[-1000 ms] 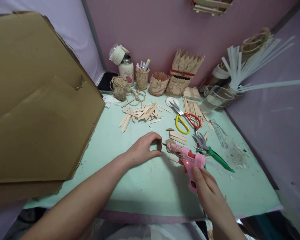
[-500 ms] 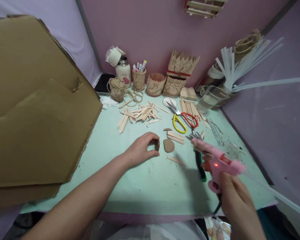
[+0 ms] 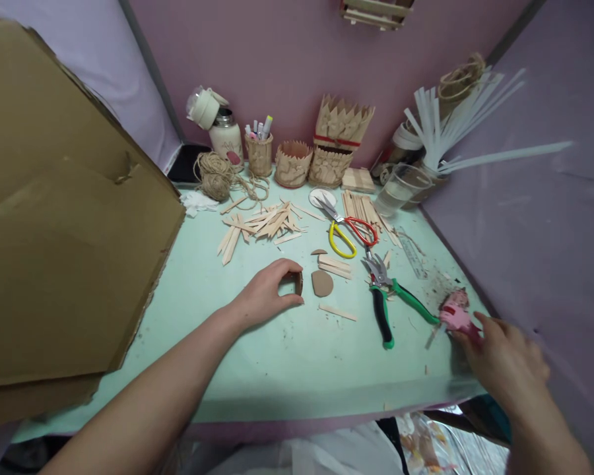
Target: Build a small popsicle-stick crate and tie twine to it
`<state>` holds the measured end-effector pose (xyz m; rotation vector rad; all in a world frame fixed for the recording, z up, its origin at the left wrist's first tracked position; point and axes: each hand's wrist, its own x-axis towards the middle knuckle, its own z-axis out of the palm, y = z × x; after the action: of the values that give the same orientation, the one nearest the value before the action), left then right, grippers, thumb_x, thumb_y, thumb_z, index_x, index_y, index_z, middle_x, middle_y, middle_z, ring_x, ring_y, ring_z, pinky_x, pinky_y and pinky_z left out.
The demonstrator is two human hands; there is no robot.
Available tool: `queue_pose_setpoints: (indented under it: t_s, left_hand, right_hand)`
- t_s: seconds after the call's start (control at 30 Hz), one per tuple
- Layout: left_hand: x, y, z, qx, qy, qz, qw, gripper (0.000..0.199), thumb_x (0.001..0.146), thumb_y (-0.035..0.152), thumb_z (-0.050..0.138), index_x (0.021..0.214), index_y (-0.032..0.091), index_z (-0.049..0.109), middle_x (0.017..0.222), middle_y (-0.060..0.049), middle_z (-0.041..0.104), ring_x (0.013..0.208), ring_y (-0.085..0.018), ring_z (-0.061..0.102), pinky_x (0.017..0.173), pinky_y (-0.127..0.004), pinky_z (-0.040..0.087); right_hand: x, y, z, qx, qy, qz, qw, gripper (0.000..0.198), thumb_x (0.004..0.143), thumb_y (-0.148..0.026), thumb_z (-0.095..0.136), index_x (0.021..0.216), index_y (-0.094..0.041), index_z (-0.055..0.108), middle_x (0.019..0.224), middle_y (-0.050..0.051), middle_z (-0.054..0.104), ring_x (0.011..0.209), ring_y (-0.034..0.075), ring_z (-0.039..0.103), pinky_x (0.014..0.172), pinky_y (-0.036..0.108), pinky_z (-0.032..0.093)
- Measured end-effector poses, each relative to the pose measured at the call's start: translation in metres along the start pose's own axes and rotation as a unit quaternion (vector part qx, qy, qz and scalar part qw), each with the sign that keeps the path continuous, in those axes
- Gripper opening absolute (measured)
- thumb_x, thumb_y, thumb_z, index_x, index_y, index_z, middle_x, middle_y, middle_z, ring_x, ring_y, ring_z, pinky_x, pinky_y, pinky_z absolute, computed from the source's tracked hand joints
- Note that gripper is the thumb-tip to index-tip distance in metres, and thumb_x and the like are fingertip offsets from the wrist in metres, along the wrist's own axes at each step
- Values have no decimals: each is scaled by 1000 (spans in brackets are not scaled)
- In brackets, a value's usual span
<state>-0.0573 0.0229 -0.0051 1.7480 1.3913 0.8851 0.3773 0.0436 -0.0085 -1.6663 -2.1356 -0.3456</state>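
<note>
dim, soft light; shadow near the right hand (image 3: 507, 356), perhaps slight blur there; stretched edges

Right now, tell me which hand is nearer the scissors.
Left. The left hand is just left of the scissors and closer to the wearer; the right hand is much farther off to their right, at the glue gun.

Pale green table (image 3: 277, 369): twine (image 3: 215, 178), upper left; wooden sticks (image 3: 276, 222) and scissors (image 3: 342, 218), near centre; cutters (image 3: 384, 281), right of centre; cup (image 3: 400, 192), upper right.
</note>
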Motion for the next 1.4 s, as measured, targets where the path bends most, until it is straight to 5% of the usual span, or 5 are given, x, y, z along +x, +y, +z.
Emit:
queue_pose_setpoints:
  t_s: [0.07,0.17,0.37,0.8,1.4]
  left_hand:
    - [0,-1,0,-1,-3,2,1000,42,74,28,77,111,22,57,117,-7,63,106,-23,62,98,-42,51]
    - [1,-1,0,-1,-5,5,1000,43,74,28,77,111,21,57,118,-8,62,107,-23,62,98,-42,51]
    - [0,-2,0,10,2,11,1000,44,73,26,79,111,21,57,117,-7,63,106,-22,62,96,-40,51]
    - [0,-1,0,0,-1,26,1000,41,73,22,77,110,22,58,114,-6,63,106,-22,61,94,-39,50]
    - [0,2,-1,17,-10,28,999,41,73,20,78,108,21,57,110,-6,63,103,-21,60,91,-37,49]
  right_hand:
    - [8,-32,-13,-71,28,-10,997,38,91,-48,49,111,-21,67,95,21,67,82,39,63,64,54,45]
    - [22,-101,-23,99,13,-135,986,26,94,-34,52,114,-21,62,97,13,70,90,30,64,76,47,52]
    - [25,-192,10,230,-126,-202,944,13,94,-17,54,99,-19,65,94,7,70,87,23,61,75,37,53]
    - [56,-207,21,344,-33,-209,915,19,92,-14,57,108,-21,65,96,7,67,90,19,62,78,33,51]
    - [69,-216,36,360,-64,-246,898,23,93,-13,54,107,-24,68,94,7,64,91,20,60,78,36,52]
